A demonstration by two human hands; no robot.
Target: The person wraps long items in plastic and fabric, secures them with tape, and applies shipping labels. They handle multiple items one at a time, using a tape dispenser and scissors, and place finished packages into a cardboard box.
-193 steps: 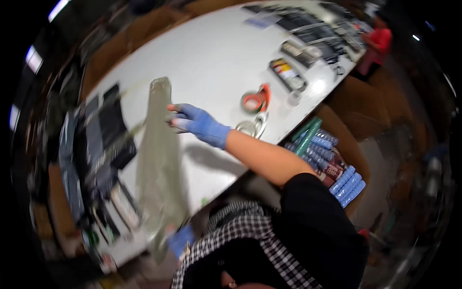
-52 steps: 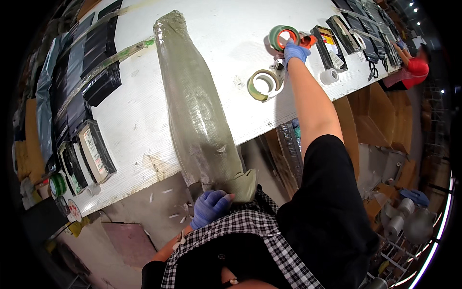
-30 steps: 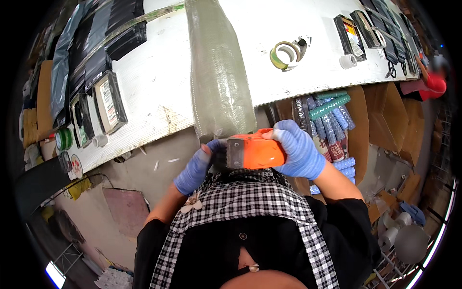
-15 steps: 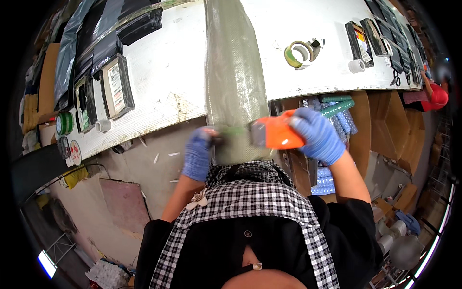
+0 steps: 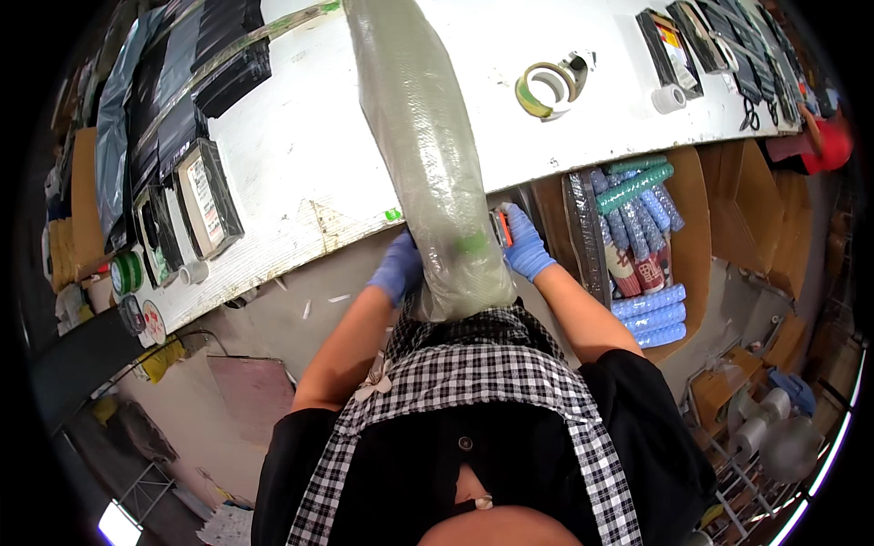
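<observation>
A long grey-green package [image 5: 428, 136] in clear, shiny plastic wrap runs across the white table and hangs over its front edge toward my apron. A green strip of tape [image 5: 472, 244] shows on its overhanging end. At the package's left side is my blue-gloved left hand [image 5: 399, 264], its fingers hidden behind the package. Along the opposite side, my blue-gloved right hand [image 5: 526, 244] is closed on an orange tape dispenser [image 5: 503, 227], most of which the package and the hand cover.
Tape rolls [image 5: 526, 102] lie on the white table [image 5: 300, 136] right of the package. Black-wrapped packages [image 5: 228, 86] fill the left side, with scissors [image 5: 750, 116] far right. Below the edge, a cardboard box [image 5: 689, 246] holds bubble-wrapped rolls [image 5: 651, 314]. A person in red [image 5: 827, 146] stands far right.
The tape dispenser has gone from in front of the package to its right side, with my right hand. My left hand has shifted right and partly behind the package. The view has turned slightly.
</observation>
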